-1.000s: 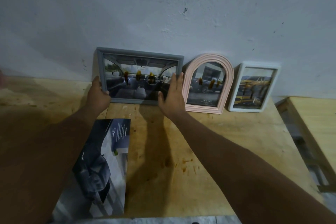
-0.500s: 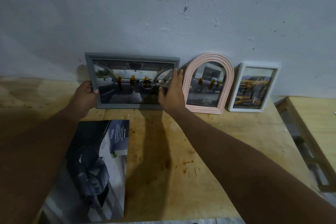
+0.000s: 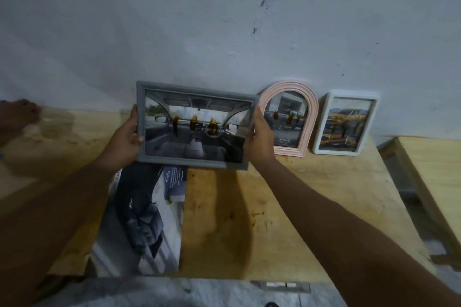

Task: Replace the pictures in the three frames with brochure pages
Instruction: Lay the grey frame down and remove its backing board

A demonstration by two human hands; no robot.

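Head view | left hand (image 3: 124,139) and right hand (image 3: 259,136) clamp the short ends of the grey frame (image 3: 194,125), held above the table (image 3: 311,197) | frame shows a car-interior page | brochure (image 3: 147,217) lies below, top edge hidden by the frame | pink frame (image 3: 289,118) and white frame (image 3: 345,123) lean on the wall.

**Three frames, one brochure, two hands**

Three picture frames are showing: one grey frame (image 3: 193,125), one pink arched frame (image 3: 289,118) and one white frame (image 3: 345,122). One brochure (image 3: 147,217) is lying on the worktop (image 3: 311,194). Two hands are showing, a left hand (image 3: 124,138) and a right hand (image 3: 260,133).
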